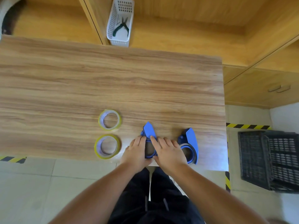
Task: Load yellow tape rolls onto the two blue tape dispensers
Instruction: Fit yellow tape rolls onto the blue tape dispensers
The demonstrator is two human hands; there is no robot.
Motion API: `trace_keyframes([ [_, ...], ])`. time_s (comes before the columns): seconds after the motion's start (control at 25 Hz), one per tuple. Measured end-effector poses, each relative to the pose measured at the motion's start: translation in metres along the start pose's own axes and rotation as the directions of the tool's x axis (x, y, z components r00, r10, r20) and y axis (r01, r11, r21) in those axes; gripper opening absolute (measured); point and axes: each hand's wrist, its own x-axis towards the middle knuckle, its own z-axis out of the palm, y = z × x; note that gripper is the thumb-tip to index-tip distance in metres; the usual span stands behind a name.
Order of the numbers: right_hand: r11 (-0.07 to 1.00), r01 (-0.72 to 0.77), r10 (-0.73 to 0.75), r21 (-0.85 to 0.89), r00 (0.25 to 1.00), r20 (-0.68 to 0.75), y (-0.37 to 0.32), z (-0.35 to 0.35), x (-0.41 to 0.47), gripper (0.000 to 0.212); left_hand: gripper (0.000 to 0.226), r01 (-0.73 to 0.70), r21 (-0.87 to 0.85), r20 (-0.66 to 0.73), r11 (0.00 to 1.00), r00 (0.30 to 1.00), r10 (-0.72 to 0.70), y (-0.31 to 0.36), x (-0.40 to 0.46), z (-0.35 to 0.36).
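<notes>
Both hands rest on one blue tape dispenser near the table's near edge, at about six o'clock in the view. The left hand cups its left side with fingers curved against the round hub, and the right hand lies over its right side, index finger stretched along the blue blade guard toward twelve o'clock; both are closed loosely on the dispenser, whose hub ring shows empty between them. The second blue dispenser lies just beside the right hand at three o'clock, its hub also empty. Two yellow tape rolls lie flat on the wood at nine o'clock of the hands: the nearer roll and the farther roll behind it, apart from each other. At twelve o'clock beyond the table stands a white basket holding pliers. A dark crate sits on the floor at three o'clock.
</notes>
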Motion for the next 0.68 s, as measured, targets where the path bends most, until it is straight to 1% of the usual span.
trace_keyframes([
  [0.16, 1.0, -0.005, 0.005, 0.002, 1.0, 0.007, 0.001, -0.001, 0.003, 0.079, 0.094, -0.029, -0.024, 0.002, 0.999, 1.0, 0.029, -0.003, 0.001, -0.003],
  [0.32, 1.0, 0.001, -0.001, -0.003, 1.0, -0.005, 0.014, -0.004, 0.0, 0.076, 0.093, -0.054, -0.034, 0.058, 0.998, 0.997, 0.056, -0.009, 0.0, -0.01],
  [0.44, 1.0, 0.005, -0.004, -0.01, 1.0, 0.017, 0.022, -0.008, -0.001, 0.078, 0.094, -0.073, -0.043, 0.098, 0.996, 0.992, 0.077, -0.015, -0.002, -0.015],
  [0.68, 1.0, 0.014, -0.013, -0.019, 1.0, 0.014, 0.023, -0.008, 0.002, 0.08, 0.094, -0.093, -0.043, 0.097, 0.995, 0.991, 0.097, -0.011, -0.004, -0.018],
])
